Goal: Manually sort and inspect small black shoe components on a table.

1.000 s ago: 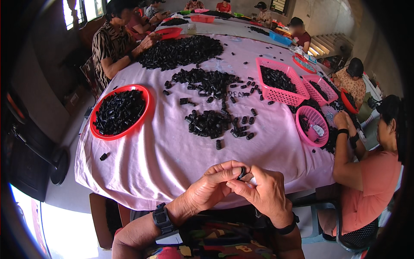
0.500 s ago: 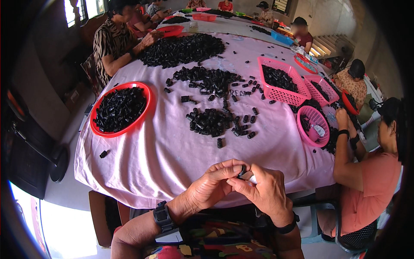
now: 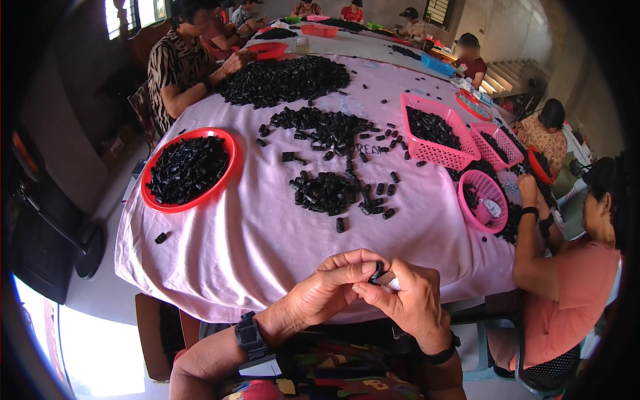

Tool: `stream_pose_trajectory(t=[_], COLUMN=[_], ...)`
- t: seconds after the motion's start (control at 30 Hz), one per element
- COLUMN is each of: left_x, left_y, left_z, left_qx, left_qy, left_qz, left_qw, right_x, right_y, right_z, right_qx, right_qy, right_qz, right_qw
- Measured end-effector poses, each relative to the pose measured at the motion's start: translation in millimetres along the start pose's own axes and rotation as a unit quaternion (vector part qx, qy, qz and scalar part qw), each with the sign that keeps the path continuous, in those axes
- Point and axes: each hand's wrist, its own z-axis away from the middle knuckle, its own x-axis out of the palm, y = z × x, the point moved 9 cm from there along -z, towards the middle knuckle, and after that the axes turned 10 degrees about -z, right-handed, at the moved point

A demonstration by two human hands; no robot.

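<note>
At the near edge of the table, both hands meet over the pink cloth (image 3: 267, 253): the fingertips of the left hand (image 3: 327, 293) and the right hand (image 3: 410, 303) are pinched together on one small black part (image 3: 377, 272), held just above the cloth's overhang. Beyond the fingers, a loose cluster of black parts (image 3: 327, 190) lies mid-table, with a larger scatter (image 3: 320, 127) behind it. A red round tray (image 3: 223, 180) near the left edge is heaped with parts, so a good share looks handled, yet the loose piles suggest much is left. Pink baskets (image 3: 433, 130) crowd the right edge beside a seated co-worker (image 3: 573, 287). Open cloth between hands and cluster gives free room to reach; the left corner holds only a stray part (image 3: 161, 237).
</note>
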Motion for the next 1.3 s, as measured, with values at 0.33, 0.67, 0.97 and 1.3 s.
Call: stream_pose_trajectory(t=[0.33,0.67,0.97,1.3], left_x=[1,3,5,4], left_y=[3,0,-2,-3], left_z=[2,3,2,1], left_qx=[0.0,-0.011,-0.009,-0.011], left_qy=[0.011,-0.009,-0.025,-0.025], left_qz=[-0.005,-0.024,-0.015,-0.014], left_qw=[1.0,1.0,1.0,1.0], right_x=[-3,-8,-12,-14], right_y=[-9,-4,-10,-16], right_z=[0,4,4,5], right_qx=[-0.017,0.019,-0.014,-0.048], right_qy=[-0.004,0.022,0.045,0.059], right_qz=[-0.029,-0.021,0.075,0.12], right_qw=[0.999,0.999,0.996,0.99])
